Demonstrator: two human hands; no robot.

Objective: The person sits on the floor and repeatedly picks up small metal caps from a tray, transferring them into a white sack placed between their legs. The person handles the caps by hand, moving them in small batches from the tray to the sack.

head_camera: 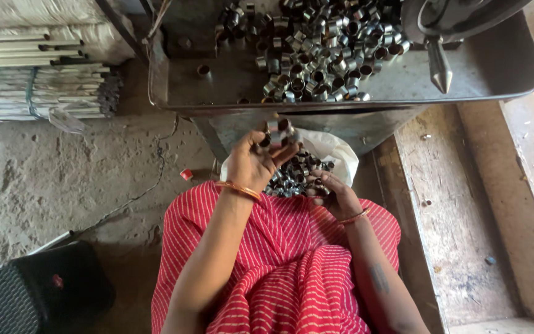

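Short steel ring bushings (277, 128): few being gripped by left hand (251, 162), fingers (266, 137) clamping them, just below grey metal tray (502, 74). Right hand (335, 195) resting lower, fingers curling in white bag (335, 151) heap; closure unclear.

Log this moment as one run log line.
left hand: holds metal rings | right hand: in rings in white bag | metal tray: ring pile
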